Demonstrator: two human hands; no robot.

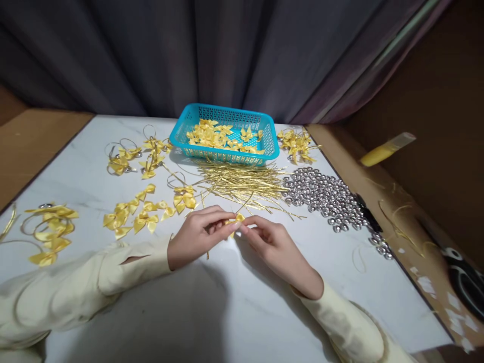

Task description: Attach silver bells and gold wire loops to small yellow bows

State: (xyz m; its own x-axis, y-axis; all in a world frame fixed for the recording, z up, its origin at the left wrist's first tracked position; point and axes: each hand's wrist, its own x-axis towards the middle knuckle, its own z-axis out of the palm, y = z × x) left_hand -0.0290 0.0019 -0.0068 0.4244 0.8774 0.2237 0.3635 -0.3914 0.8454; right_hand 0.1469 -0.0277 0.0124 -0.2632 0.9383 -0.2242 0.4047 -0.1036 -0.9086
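Observation:
My left hand (198, 236) and my right hand (273, 245) meet over the middle of the white table (227, 302). Between their fingertips they pinch a small yellow ribbon bow (236, 219). A thin gold cord (207, 237) runs down under my left hand, and a gold strand curves up from the bow toward the pile of gold cords (242, 184). Both wrists rest on the table in cream sleeves.
A turquoise basket (177, 135) of yellow bows stands at the back. Silver bells (325, 196) lie heaped to the right. Loose bows (132, 214) and finished bows with loops (49, 229) lie left. More bows (297, 143) sit beside the basket. A yellow-handled tool (385, 150) lies far right.

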